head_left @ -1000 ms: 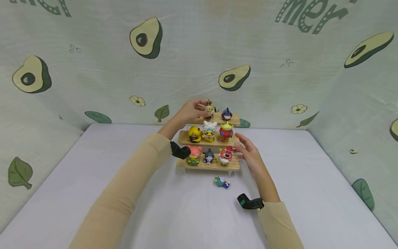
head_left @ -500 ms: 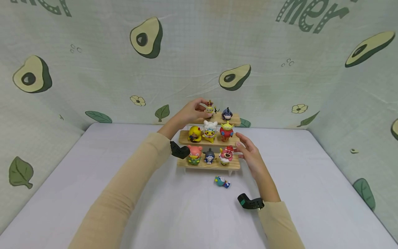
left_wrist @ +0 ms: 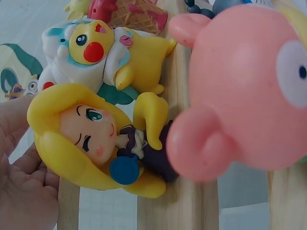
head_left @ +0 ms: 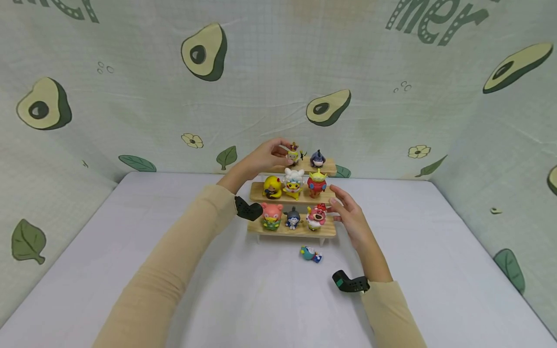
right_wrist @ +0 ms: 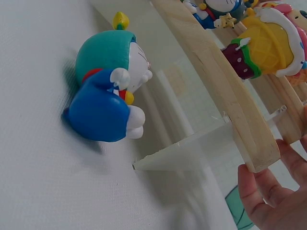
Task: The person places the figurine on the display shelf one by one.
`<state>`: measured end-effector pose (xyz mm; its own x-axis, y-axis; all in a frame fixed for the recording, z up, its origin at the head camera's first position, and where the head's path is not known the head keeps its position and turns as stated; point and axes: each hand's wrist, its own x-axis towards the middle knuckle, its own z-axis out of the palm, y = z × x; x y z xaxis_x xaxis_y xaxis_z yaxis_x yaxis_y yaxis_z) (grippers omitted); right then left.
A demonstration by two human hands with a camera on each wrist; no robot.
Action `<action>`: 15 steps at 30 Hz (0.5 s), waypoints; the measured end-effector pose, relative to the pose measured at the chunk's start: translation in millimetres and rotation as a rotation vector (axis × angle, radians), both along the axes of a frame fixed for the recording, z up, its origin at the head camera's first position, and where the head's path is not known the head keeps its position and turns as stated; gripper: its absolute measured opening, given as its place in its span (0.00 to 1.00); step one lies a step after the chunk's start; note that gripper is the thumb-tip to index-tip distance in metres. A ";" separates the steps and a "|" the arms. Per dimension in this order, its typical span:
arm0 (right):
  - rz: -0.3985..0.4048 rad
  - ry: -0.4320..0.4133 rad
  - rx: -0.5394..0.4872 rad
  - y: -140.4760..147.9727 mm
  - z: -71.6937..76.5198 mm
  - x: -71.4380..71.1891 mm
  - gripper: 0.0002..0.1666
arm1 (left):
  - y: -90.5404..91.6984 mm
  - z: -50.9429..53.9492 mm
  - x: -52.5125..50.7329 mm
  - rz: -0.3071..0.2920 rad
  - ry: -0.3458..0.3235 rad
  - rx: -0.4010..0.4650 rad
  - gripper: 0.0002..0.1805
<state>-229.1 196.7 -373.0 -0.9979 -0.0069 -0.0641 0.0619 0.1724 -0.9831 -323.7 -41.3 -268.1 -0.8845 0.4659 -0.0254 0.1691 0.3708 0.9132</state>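
Observation:
My left hand [head_left: 271,153] is at the top tier of the three-tier wooden display shelf [head_left: 261,227], pinching a small yellow Minion figurine with a crown [head_left: 293,155]. Its thumb and fingers are on the figurine's left side. A blue donkey figurine [head_left: 317,159] stands to its right. The left wrist view shows mostly palm beside a yellow-haired figurine [left_wrist: 91,134]; the crowned one is partly hidden there. At the shelf's right end, my right hand [head_left: 351,217] has its fingertips against the board ends, clearest in the right wrist view, with nothing gripped between them.
A white-hooded yellow figurine [head_left: 293,184] and a red-suited alien figurine [head_left: 316,184] share the middle tier. Below stand a pink-hooded figurine [head_left: 271,216], a dark-capped one [head_left: 293,220] and a pink bear [head_left: 316,217]. A blue figurine [head_left: 311,253] lies on the white table in front.
The crowned figurine sits very slightly lower and to the right, and the left thumb covers less of it. My right hand has stayed where it was.

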 end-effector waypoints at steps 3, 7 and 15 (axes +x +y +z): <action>0.005 0.002 0.005 0.4 -0.1 -0.1 0.33 | -0.7 -1.1 -1.6 -0.007 -0.002 0.004 0.22; 0.006 0.002 0.006 0.8 -0.4 -0.8 0.33 | -1.7 -0.9 -2.3 -0.005 -0.009 -0.001 0.22; 0.001 0.006 0.004 0.5 0.5 0.0 0.33 | -2.1 -2.0 0.0 -0.018 0.030 0.016 0.21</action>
